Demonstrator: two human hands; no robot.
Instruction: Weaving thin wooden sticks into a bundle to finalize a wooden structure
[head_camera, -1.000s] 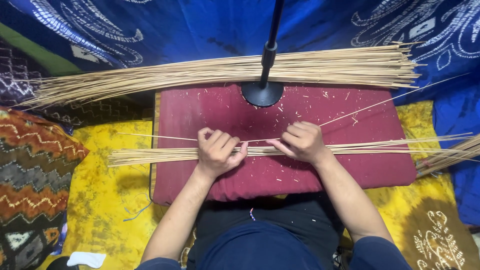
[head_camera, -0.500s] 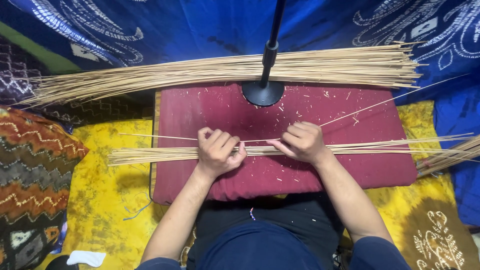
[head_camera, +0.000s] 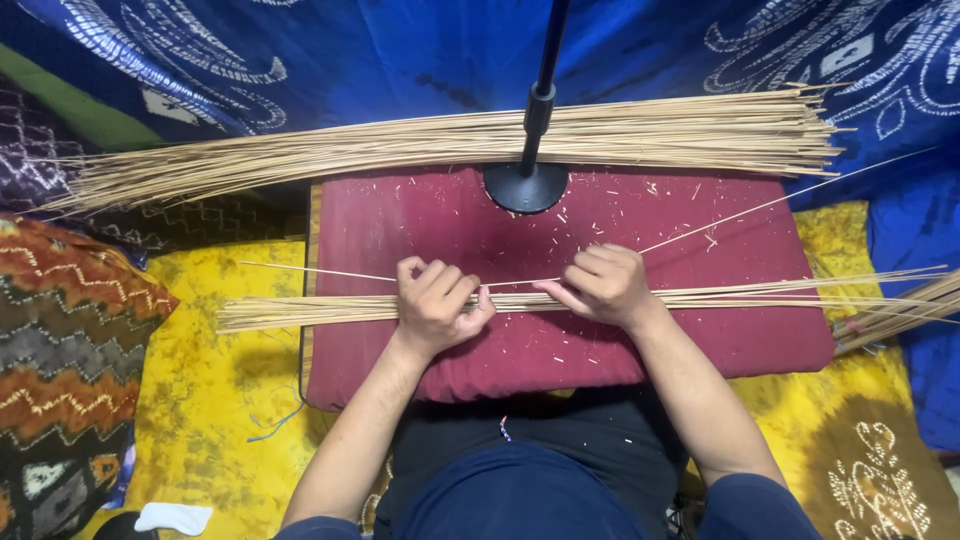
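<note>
My left hand (head_camera: 436, 302) is curled shut over a thin bundle of pale sticks (head_camera: 300, 310) lying across a maroon cushion (head_camera: 520, 345). My right hand (head_camera: 598, 285) pinches the same bundle just to the right, fingers closed on the sticks. A single thin stick (head_camera: 760, 205) runs up and to the right from my right hand, and another thin one (head_camera: 320, 272) leads left from my left hand. The bundle continues right past the cushion's edge (head_camera: 850, 290).
A large pile of long pale sticks (head_camera: 450, 140) lies across the far side. A black stand base (head_camera: 525, 187) with its pole sits on the cushion's far edge. A patterned pillow (head_camera: 70, 370) is on the left, yellow cloth (head_camera: 200, 390) below, blue cloth (head_camera: 400, 50) behind.
</note>
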